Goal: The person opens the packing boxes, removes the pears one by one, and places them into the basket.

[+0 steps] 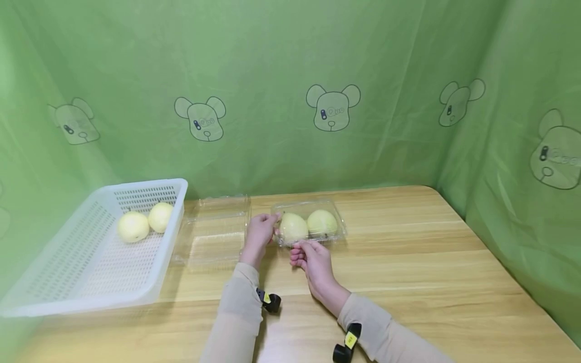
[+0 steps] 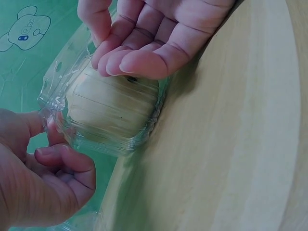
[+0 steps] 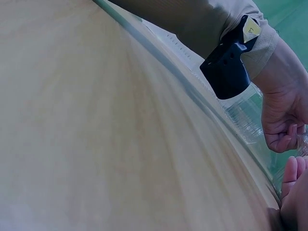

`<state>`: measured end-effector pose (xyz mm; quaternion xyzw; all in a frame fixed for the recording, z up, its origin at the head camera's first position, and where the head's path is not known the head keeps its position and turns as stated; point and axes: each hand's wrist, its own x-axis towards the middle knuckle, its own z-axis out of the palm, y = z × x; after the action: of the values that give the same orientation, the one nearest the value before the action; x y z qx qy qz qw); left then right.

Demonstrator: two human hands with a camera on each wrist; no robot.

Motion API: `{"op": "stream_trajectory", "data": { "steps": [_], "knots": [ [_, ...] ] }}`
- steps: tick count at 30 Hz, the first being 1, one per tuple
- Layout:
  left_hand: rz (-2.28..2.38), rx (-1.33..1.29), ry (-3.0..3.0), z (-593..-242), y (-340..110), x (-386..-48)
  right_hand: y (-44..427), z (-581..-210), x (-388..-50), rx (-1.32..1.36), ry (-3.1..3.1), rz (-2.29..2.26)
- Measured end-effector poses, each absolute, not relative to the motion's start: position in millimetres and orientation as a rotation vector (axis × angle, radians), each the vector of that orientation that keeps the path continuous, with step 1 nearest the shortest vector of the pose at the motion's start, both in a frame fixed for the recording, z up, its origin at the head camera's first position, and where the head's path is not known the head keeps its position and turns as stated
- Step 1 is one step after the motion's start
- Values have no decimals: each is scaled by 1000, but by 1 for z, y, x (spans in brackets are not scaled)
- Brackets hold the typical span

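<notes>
Both hands work at a clear plastic clamshell box (image 1: pixel 310 207), which stands toward the far side of the wooden table (image 1: pixel 417 272), a little right of the white basket and well apart from it. Inside it, two round, pale yellow pears sit side by side, a left pear (image 1: pixel 293 228) and a right pear (image 1: pixel 323 223), with clear plastic over them; whether the lid is fully fastened, I cannot tell.

The left hand (image 1: pixel 260 233) pinches the box's rim at its left end. The right hand (image 1: pixel 315 262) grips the near rim between thumb and index finger, its other fingers curled beneath.

Left of the left hand, near the far edge, lies an opened clear plastic container (image 1: pixel 217 239). Farther left stands the white basket (image 1: pixel 102 269), its sides slotted, with two more pears (image 1: pixel 133 227) together toward its far right corner. A black wrist camera (image 1: pixel 271 301) is strapped over each beige sleeve (image 1: pixel 236 315). Behind and beside the table hangs a green curtain (image 1: pixel 268 55) printed with outlined bear heads (image 1: pixel 333 112).
</notes>
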<state>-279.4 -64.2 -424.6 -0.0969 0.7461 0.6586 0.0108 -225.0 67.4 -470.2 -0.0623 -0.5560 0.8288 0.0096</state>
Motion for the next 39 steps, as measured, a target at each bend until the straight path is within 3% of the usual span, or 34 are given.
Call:
{"op": "stream_trajectory", "data": {
  "steps": [20, 39],
  "knots": [
    [2049, -329, 2345, -426, -59, -280, 66, -471, -222, -165, -1771, 2559],
    [1937, -166, 2273, -411, -71, -274, 71, -468, -225, -203, -1754, 2646]
  ]
}}
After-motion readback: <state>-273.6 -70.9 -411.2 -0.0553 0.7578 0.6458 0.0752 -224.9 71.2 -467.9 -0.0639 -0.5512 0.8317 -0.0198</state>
